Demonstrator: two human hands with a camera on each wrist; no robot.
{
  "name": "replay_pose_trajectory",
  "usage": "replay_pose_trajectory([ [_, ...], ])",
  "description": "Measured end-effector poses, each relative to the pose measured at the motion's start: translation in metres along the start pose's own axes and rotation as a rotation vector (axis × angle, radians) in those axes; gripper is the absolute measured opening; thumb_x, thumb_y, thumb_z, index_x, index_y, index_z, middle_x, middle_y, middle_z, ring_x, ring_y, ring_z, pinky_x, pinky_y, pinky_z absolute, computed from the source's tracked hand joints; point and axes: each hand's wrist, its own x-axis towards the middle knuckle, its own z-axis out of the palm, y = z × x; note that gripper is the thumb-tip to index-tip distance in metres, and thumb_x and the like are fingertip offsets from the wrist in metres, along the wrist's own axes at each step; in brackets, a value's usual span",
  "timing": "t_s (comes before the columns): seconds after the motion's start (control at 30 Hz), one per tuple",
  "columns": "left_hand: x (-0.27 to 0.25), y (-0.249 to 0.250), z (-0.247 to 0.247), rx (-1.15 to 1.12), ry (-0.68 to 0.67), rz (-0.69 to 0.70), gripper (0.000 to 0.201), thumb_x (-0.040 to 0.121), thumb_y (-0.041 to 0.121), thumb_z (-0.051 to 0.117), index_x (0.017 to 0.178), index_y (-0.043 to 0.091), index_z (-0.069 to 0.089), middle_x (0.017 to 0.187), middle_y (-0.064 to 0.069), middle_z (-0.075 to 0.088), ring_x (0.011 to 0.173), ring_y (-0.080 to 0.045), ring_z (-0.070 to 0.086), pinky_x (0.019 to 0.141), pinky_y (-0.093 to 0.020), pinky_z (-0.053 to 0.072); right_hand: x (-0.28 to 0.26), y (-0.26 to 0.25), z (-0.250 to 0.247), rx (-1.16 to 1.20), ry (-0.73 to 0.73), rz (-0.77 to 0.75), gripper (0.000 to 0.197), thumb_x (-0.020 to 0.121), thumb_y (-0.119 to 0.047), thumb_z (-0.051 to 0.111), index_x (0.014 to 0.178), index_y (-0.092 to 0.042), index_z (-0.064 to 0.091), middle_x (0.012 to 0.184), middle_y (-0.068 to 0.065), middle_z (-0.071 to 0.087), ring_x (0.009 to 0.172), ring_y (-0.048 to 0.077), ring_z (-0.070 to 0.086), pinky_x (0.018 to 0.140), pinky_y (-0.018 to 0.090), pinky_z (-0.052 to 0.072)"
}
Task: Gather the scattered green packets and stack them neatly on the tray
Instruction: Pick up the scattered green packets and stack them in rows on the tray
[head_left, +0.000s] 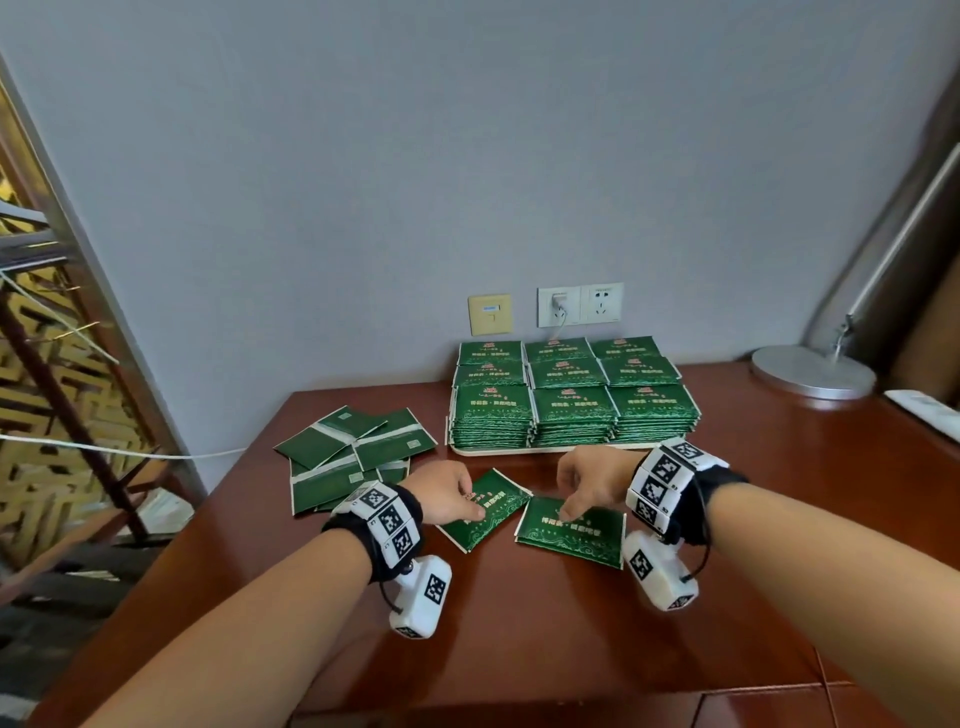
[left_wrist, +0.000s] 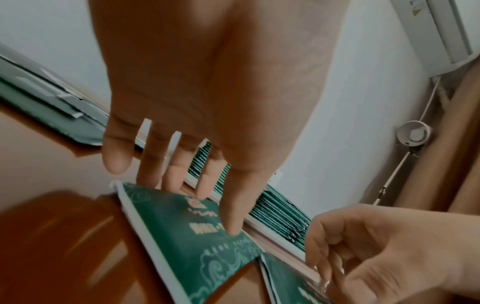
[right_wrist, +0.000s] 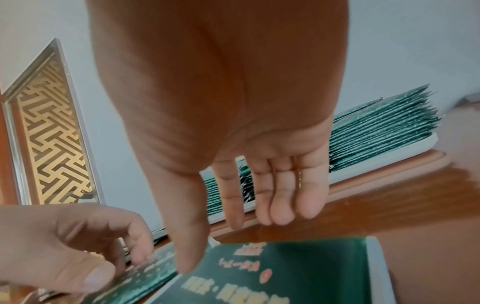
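Observation:
A white tray (head_left: 545, 451) at the back of the brown table holds several neat stacks of green packets (head_left: 566, 400). A loose pile of face-down packets (head_left: 348, 452) lies left of it. Two face-up packets lie side by side in front of the tray. My left hand (head_left: 457, 499) rests on the left packet (head_left: 488, 522); in the left wrist view its thumb presses the packet (left_wrist: 187, 236) and the straight fingers (left_wrist: 168, 181) reach its far edge. My right hand (head_left: 574, 506) touches the right packet (head_left: 576, 535), thumb tip down on it (right_wrist: 298, 273), fingers (right_wrist: 280, 205) hanging loose above the table.
A silver lamp base (head_left: 813, 371) stands at the back right, with a white flat object (head_left: 924, 410) near the right edge. Wall sockets (head_left: 579, 306) sit behind the tray. A gold lattice screen (head_left: 52, 364) and a white cable are left of the table edge.

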Motion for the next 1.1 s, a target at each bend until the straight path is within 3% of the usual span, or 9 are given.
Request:
replay_pose_trajectory([
  [0.1,-0.001,0.002,0.002,0.012,-0.005,-0.052,0.056,0.083,0.046,0.074,0.124,0.013,0.054,0.121,-0.002,0.058,0.111,-0.021,0.056,0.094,-0.031,0.046,-0.002,0.005,0.002,-0.055,0.008,0.056,0.055,0.076,-0.036,0.08,0.121,-0.013,0.059,0.11,0.0,0.06,0.094,0.018,0.055,0.077,0.028,0.044],
  [0.2,0.0,0.004,0.004,0.033,-0.025,-0.101,0.066,0.079,0.049,0.077,0.127,0.008,0.055,0.124,-0.006,0.06,0.112,-0.023,0.057,0.097,-0.035,0.048,-0.001,0.01,0.004,-0.093,-0.014,0.105,0.058,0.073,-0.038,0.081,0.119,-0.009,0.061,0.113,0.004,0.064,0.098,0.021,0.059,0.082,0.031,0.05],
  [0.37,0.002,0.006,0.006,-0.005,-0.039,-0.13,0.071,0.071,0.046,0.084,0.121,0.004,0.056,0.115,-0.006,0.063,0.103,-0.022,0.06,0.087,-0.033,0.05,0.003,0.018,0.007,-0.065,-0.027,0.143,0.055,0.071,-0.039,0.083,0.11,-0.004,0.067,0.106,0.008,0.07,0.098,0.023,0.066,0.086,0.036,0.055],
  [0.47,0.002,0.009,0.004,-0.031,-0.023,-0.117,0.061,0.073,0.035,0.085,0.117,0.012,0.049,0.111,-0.002,0.059,0.101,-0.02,0.058,0.083,-0.032,0.048,0.002,0.022,0.006,-0.027,-0.032,0.128,0.056,0.073,-0.039,0.082,0.113,-0.004,0.065,0.111,0.007,0.069,0.102,0.023,0.064,0.083,0.032,0.052],
  [0.6,0.004,0.019,-0.004,-0.115,0.0,-0.111,0.043,0.084,0.011,0.072,0.12,0.014,0.049,0.112,-0.003,0.052,0.084,-0.02,0.059,0.071,-0.035,0.057,-0.003,0.03,-0.001,0.011,-0.008,0.089,0.043,0.082,-0.029,0.077,0.116,-0.011,0.059,0.106,0.001,0.06,0.093,0.017,0.055,0.06,0.019,0.041],
  [0.73,0.013,0.033,-0.017,-0.175,0.031,-0.056,0.036,0.089,0.003,0.065,0.12,0.018,0.053,0.114,-0.002,0.047,0.088,-0.021,0.064,0.073,-0.038,0.062,0.0,0.054,-0.015,0.1,0.081,0.062,0.025,0.087,-0.017,0.071,0.109,-0.017,0.06,0.106,-0.002,0.057,0.091,0.016,0.057,0.073,0.025,0.047],
  [0.9,0.037,0.055,-0.038,-0.242,0.13,-0.02,0.029,0.088,0.004,0.068,0.108,0.023,0.057,0.118,-0.006,0.054,0.083,-0.016,0.061,0.062,-0.028,0.057,-0.002,0.087,-0.048,0.248,0.21,0.047,0.021,0.089,-0.003,0.064,0.105,-0.017,0.062,0.087,-0.002,0.058,0.063,0.014,0.056,0.056,0.025,0.049],
  [1.0,0.055,0.074,-0.049,-0.241,0.157,0.02,0.026,0.089,0.001,0.066,0.105,0.02,0.059,0.12,-0.006,0.054,0.074,-0.018,0.059,0.062,-0.025,0.048,-0.004,0.113,-0.071,0.303,0.285,0.031,0.021,0.089,-0.001,0.062,0.099,-0.02,0.063,0.086,0.001,0.061,0.065,0.018,0.055,0.062,0.033,0.05],
  [1.1,0.077,0.093,-0.054,-0.239,0.17,0.04,0.027,0.089,-0.002,0.062,0.108,0.017,0.06,0.129,-0.008,0.056,0.104,-0.026,0.062,0.08,-0.025,0.047,-0.003,0.137,-0.089,0.366,0.371,0.015,0.023,0.089,0.001,0.06,0.099,-0.019,0.065,0.083,-0.002,0.061,0.066,0.021,0.056,0.063,0.035,0.05],
])
